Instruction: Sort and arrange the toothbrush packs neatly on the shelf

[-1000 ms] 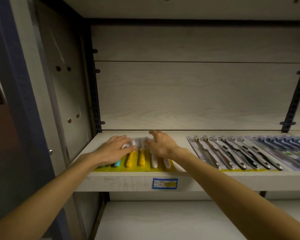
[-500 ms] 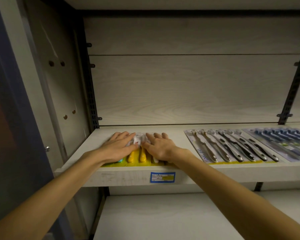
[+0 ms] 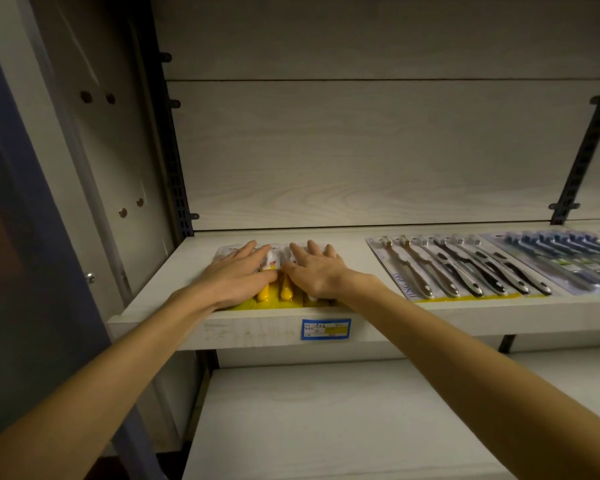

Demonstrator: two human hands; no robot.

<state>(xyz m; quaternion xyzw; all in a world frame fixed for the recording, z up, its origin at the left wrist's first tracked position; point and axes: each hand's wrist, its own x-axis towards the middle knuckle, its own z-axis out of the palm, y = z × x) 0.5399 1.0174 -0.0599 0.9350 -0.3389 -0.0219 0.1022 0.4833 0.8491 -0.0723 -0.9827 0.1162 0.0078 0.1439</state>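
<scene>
Shelf (image 3: 174,271): yellow pack (image 3: 274,299) (under flat hands (image 3: 278,275))

Dim, soft — wide-angle edge distortion

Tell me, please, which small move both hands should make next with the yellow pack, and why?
Probably slide the yellow pack slightly back. Left hand and right hand lie flat on it, and its front edge seems to reach the shelf lip, while the grey-handled pack sits a little further in.
</scene>
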